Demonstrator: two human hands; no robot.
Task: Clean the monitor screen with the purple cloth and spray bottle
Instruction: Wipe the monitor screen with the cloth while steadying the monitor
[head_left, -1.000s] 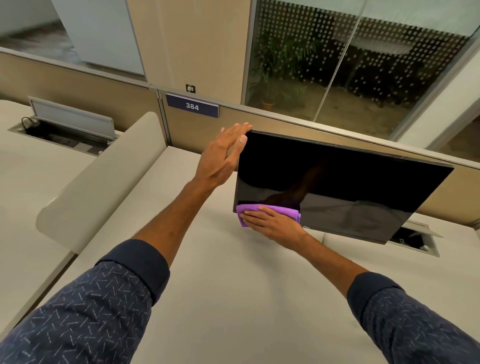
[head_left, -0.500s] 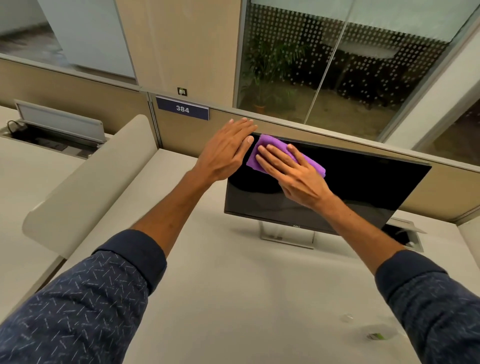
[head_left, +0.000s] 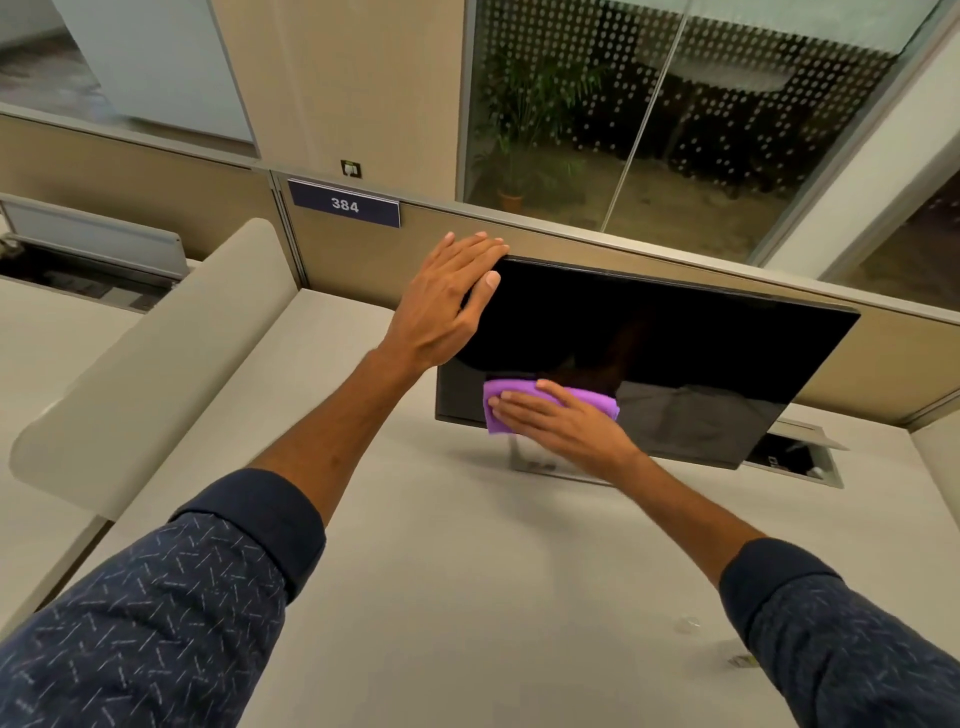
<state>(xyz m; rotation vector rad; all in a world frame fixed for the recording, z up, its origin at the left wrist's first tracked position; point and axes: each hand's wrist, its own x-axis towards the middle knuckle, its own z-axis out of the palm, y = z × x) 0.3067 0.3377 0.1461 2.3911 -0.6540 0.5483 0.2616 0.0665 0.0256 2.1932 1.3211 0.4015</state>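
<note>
A black monitor (head_left: 675, 353) stands on a silver stand (head_left: 524, 460) at the back of the beige desk (head_left: 467, 597). My left hand (head_left: 447, 301) grips its top left corner, fingers over the top edge and thumb on the front. My right hand (head_left: 561, 423) lies flat on the purple cloth (head_left: 496, 405) and presses it against the screen's lower left part. A clear spray bottle (head_left: 727, 654) lies on the desk at the lower right, mostly hidden behind my right sleeve.
A partition with a "384" sign (head_left: 344, 203) runs behind the monitor. A rounded beige divider (head_left: 156, 353) stands at the left. An open cable hatch (head_left: 800, 460) sits in the desk at the right, behind the monitor.
My right hand slid the cloth from the bottom left of the screen up to the top left, then back down to the lower left. My left hand stayed at the top corner.
</note>
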